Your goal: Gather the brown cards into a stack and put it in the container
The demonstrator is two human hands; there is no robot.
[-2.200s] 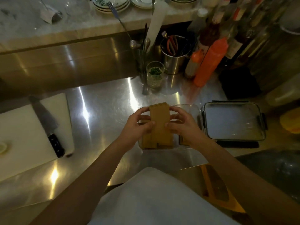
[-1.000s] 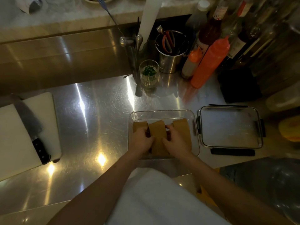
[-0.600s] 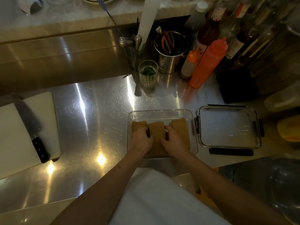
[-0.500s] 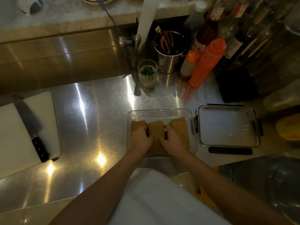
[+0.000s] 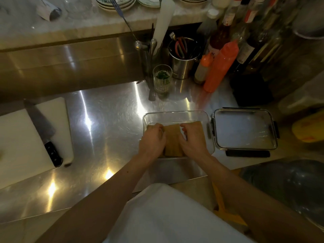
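A clear rectangular container (image 5: 177, 114) sits on the steel counter near its front edge. Inside it lie brown cards in side-by-side stacks: a middle stack (image 5: 172, 140) between my hands and another stack (image 5: 199, 128) at the right. My left hand (image 5: 152, 140) rests on the left part of the cards, fingers curled on the middle stack's left edge. My right hand (image 5: 192, 140) presses against that stack's right edge. The cards under both hands are hidden.
The container's lid (image 5: 243, 128) lies just to the right. A white cutting board (image 5: 21, 137) with a large knife (image 5: 43, 132) is at the left. At the back stand a glass with herbs (image 5: 162, 78), a steel utensil pot (image 5: 183, 63), orange squeeze bottles (image 5: 220, 66) and several glass bottles.
The stack that both hands held upright above the container now lies flat inside it. Since then the hands have stayed on its sides with only small shifts.
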